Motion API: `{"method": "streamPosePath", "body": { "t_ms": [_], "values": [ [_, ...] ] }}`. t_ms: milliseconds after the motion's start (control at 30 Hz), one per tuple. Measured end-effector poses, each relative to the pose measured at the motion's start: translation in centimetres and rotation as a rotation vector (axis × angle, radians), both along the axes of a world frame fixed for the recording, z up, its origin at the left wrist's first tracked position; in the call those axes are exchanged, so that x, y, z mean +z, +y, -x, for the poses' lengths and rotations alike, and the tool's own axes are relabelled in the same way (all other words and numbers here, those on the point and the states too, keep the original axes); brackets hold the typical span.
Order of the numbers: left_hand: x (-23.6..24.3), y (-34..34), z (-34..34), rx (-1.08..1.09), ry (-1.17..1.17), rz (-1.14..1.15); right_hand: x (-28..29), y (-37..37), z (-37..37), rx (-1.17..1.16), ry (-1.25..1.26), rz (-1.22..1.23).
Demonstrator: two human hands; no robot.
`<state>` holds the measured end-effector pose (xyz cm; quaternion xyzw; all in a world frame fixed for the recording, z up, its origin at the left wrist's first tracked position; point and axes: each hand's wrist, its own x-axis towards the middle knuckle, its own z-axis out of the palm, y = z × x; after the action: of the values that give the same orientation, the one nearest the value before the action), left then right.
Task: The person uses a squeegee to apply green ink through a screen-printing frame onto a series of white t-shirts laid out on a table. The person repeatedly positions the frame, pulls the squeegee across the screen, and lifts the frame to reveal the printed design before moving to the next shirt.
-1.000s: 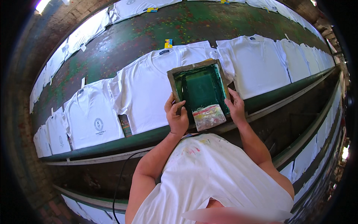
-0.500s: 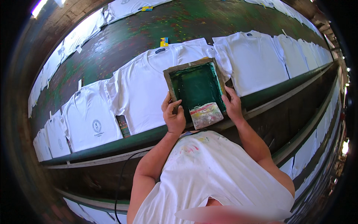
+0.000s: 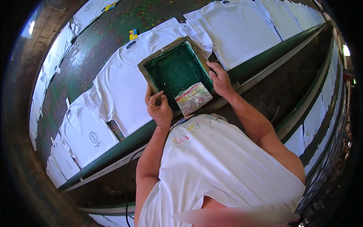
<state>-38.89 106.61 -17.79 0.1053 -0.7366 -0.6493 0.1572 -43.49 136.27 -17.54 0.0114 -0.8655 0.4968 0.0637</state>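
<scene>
At the far left, a line of white cotton T-shirts lies along the other edge of a long dark table, whose top is spotted with green, red and yellow paint. Nearer, on the left part of the table's near edge, there is a flat white T-shirt with a dark round print, and below it a thin black cable hangs down. Next comes a plain white V-neck T-shirt, with a small yellow and blue tag by its collar. The left hand is closed on the lower left side of a rectangular brown wooden frame with a dark green inside, its fingers bent around the rim. The frame stands tilted in front of the person's body, partly covering the plain T-shirt in the view; I cannot tell whether it touches the cloth. In its lower end rests a flat paint-stained block, grey with red, yellow and white smears, reaching past the frame toward the person's white, paint-marked shirt. The right hand is clamped on the frame's right side, thumb and fingers against the wood. Further right, another smooth white T-shirt lies flat on the table.
</scene>
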Motion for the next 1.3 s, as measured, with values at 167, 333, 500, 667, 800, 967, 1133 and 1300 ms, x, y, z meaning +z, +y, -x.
{"method": "streamPosePath", "body": {
  "t_ms": [167,333,500,667,800,967,1133,1300],
  "values": [
    [0.0,0.0,-0.2,0.004,-0.004,-0.021,0.3,-0.4,-0.1,-0.016,0.053,-0.007],
    [-0.1,-0.4,0.1,-0.009,-0.029,0.082,2.6,-0.4,0.5,-0.039,-0.037,0.104],
    [0.9,-1.1,0.5,-0.029,-0.059,-0.023,8.6,-0.7,-3.1,0.265,0.203,-0.174],
    [5.3,-6.4,6.0,-0.304,0.021,0.715,10.9,-3.5,-6.1,0.559,0.271,-0.503],
    [8.5,-8.7,11.5,-0.603,-0.056,1.003,10.9,-4.7,-5.8,0.554,0.279,-0.63],
    [10.9,-7.7,14.1,-0.763,-0.248,1.233,11.1,-5.8,-4.1,0.534,0.328,-0.743],
    [11.9,-6.4,15.1,-0.764,-0.328,1.306,12.4,-5.4,-1.2,0.408,0.154,-0.592],
    [11.7,-5.6,14.9,-0.7,-0.341,1.29,11.8,-7.7,0.0,0.053,0.19,-0.68]
  ]
}}
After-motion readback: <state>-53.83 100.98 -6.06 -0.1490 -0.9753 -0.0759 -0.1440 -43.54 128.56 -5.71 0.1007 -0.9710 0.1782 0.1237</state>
